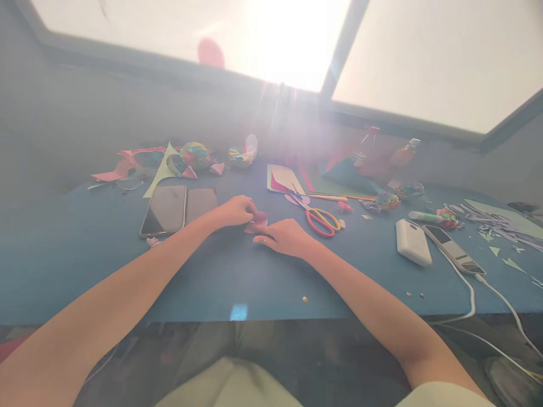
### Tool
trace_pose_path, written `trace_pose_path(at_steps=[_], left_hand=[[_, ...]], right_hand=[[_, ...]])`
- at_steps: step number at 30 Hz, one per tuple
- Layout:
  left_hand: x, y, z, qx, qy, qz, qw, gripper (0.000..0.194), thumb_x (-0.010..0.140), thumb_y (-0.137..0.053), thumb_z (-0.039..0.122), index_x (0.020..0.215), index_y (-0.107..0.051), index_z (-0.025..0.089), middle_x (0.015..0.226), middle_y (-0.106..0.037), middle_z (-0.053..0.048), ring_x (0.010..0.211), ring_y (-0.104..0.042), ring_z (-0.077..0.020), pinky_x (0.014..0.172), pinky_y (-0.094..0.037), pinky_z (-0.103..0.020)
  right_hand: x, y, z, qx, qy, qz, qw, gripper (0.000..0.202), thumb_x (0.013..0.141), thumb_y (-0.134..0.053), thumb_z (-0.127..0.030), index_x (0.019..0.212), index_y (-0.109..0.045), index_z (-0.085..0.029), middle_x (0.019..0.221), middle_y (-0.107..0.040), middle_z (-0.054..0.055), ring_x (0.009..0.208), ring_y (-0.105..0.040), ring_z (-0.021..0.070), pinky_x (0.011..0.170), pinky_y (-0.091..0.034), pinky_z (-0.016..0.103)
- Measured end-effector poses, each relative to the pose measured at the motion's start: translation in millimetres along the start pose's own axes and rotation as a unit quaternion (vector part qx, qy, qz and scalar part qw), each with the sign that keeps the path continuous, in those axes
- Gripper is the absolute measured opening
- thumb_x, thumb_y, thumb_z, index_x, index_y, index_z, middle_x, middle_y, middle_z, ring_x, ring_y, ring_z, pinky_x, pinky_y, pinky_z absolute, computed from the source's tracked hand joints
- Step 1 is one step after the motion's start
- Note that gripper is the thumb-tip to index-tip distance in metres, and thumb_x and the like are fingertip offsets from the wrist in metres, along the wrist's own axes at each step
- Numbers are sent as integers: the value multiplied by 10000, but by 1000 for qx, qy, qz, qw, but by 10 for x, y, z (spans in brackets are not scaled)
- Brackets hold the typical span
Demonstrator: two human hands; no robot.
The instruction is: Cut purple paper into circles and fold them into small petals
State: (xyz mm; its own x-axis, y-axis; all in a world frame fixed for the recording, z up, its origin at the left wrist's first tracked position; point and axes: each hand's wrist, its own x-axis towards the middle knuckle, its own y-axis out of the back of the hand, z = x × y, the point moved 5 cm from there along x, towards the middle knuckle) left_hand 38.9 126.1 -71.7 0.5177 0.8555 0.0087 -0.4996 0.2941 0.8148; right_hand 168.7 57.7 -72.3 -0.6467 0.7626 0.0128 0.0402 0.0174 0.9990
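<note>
A small piece of pink paper (260,217) is between the two hands, near the middle of the table (203,288); the work of this moment looks like shaping or holding that paper, though its folds are too small and hazy to read; the left hand (236,211) has its fingers curled in and pinches the paper's upper part; the right hand (288,236) comes in from the other side, its forefinger stretched along the paper's lower part and its thumb a little apart below; whether it also grips the paper from beneath I cannot tell.

In my judgement, handling so light a piece calls for a steady left pinch and gentle right fingertips; too much pressure could crease it or push it askew.

Beside the left wrist lie two phones, a larger one (164,211) and a smaller one (202,202); to the right of the hands, scissors (321,221) with red and yellow handles lie with their blades over a pale purple paper piece (292,199); near them are stacked sheets (285,176); farther right are a marker-like tube (424,216), a white power bank (412,242) and many paper scraps (499,223); crumpled paper balls (195,155) sit at the back left.
</note>
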Motion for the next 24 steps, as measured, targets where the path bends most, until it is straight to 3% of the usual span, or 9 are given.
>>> trace_pose_path(at_steps=[11,17,21,24], left_hand=[[-9,-20,-26,19,-7,-17,1000,258,713,-455,281,792,-691,211,1022,-652,-23,848,-603,-186,707,-470,-272],[-43,86,38,8,-26,16,1000,416,682,-481,226,1069,-629,265,1086,-617,-15,934,-578,-177,742,-484,-260],[-79,135,123,43,-66,-11,997,329,693,-434,195,861,-709,266,1179,-547,0,948,-570,-166,748,-479,-258],[-112,133,134,86,-51,-44,994,316,704,-418,213,763,-725,266,1210,-531,13,986,-559,-187,784,-474,-278]], right_hand=[[-47,34,-68,-49,-1,-7,999,515,932,-203,-569,1332,-418,-326,781,-673,14,626,-584,145,522,-221,236],[-63,41,-85,-73,-8,-24,997,551,918,-198,-600,1322,-429,-307,804,-682,32,634,-596,154,519,-225,240],[-62,41,-89,-82,-17,-36,996,568,907,-194,-619,1341,-408,-322,795,-680,39,645,-608,162,523,-229,240],[-58,36,-84,-82,-17,-39,996,567,906,-204,-619,1344,-411,-324,802,-682,41,671,-622,177,524,-228,243]])
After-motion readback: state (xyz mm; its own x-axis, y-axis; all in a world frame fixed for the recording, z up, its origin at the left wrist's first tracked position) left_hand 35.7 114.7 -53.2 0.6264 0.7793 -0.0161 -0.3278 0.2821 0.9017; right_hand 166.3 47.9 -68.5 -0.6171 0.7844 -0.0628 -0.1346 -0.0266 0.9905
